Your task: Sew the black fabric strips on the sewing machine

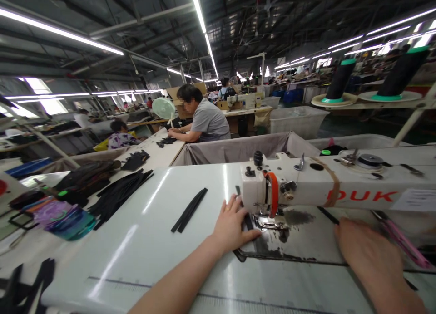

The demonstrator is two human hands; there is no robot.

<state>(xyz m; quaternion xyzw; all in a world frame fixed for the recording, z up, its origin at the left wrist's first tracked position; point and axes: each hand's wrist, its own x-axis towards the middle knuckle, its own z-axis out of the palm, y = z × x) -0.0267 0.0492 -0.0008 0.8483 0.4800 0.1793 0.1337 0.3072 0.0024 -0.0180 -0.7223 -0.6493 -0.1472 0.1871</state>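
My left hand [233, 223] spread open over a black strip [249, 221], which lies beside the presser foot [270, 224], my right hand [371, 252] at the end of another dark strip [327, 215], gripping or not I cannot tell

There is room for my left hand [232, 223] to slide left over the white table [146, 246], up to two black strips [190, 210]. The big sewing machine [303, 187] blocks my right hand [369, 255] in front, and a pink tool [405, 241] lies just beside it. The gap under the machine looks low, but it's hard to see.
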